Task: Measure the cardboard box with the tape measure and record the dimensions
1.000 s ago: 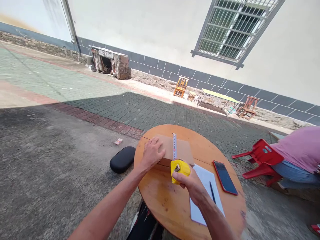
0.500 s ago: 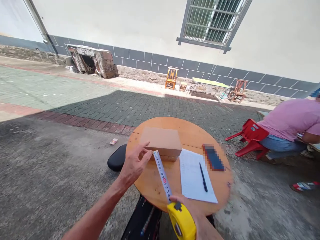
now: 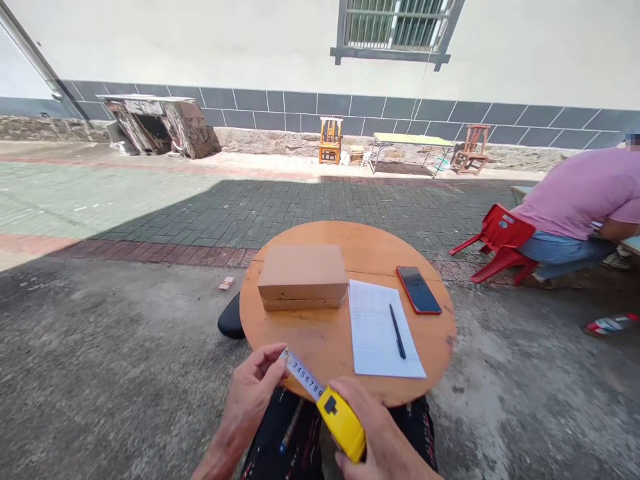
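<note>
A yellow tape measure is gripped in my right hand, close to the table's near edge. Its white blade sticks out toward the upper left, with digits up to about 9 showing. My left hand pinches the blade's free end between thumb and fingers. Beyond both hands, a closed brown cardboard box lies on the round wooden table, touched by neither hand. To the box's right are white paper sheets with a black pen on top.
A phone with a red case rests at the table's right side. A black seat shows beside the table's left edge. At the right, a person in a pink shirt sits on a red plastic chair. A bottle lies on the ground.
Both hands have drawn back from the box toward my lap. The exposed blade is shorter, and my left hand now pinches its end. My view has shifted slightly.
</note>
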Action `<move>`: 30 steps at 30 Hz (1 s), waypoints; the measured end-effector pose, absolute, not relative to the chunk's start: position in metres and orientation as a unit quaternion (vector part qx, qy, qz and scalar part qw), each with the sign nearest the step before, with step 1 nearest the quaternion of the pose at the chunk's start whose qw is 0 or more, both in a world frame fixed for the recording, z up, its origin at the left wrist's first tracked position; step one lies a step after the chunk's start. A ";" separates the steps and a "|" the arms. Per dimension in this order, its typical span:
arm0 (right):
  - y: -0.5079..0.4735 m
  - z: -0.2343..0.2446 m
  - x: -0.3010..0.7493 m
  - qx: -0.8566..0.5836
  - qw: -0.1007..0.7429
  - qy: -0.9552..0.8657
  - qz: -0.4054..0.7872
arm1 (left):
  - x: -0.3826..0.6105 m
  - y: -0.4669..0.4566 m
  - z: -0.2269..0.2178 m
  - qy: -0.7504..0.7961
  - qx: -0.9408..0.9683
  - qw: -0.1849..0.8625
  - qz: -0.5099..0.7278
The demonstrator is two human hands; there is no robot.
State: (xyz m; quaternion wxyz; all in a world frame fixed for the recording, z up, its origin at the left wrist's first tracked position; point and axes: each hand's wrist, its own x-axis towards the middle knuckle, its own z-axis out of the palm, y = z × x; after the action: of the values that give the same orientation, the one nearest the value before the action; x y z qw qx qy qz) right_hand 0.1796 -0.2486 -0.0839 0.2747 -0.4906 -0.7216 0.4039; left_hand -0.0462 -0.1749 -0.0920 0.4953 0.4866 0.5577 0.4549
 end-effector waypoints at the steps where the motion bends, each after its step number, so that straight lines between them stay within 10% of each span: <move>1: -0.246 -0.080 0.175 -0.492 0.276 -0.726 0.393 | -0.044 -0.180 -0.097 0.556 0.504 0.487 0.447; 21: -0.112 -0.092 0.102 -0.477 0.199 -0.842 0.153 | -0.067 -0.215 -0.151 0.509 0.719 0.235 0.411; 27: -0.154 -0.095 0.186 -0.587 0.276 -0.758 0.072 | -0.053 -0.219 -0.151 0.462 0.761 0.176 0.420; 30: -0.167 -0.096 0.256 -0.658 0.161 -0.735 -0.037 | -0.034 -0.217 -0.147 0.440 0.774 0.174 0.420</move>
State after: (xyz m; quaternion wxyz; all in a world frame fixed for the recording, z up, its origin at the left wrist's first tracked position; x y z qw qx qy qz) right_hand 0.2559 -0.1672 -0.0957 0.1605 -0.6583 -0.7346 -0.0368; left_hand -0.0344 -0.2173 -0.1472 0.1744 0.7740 0.4403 0.4203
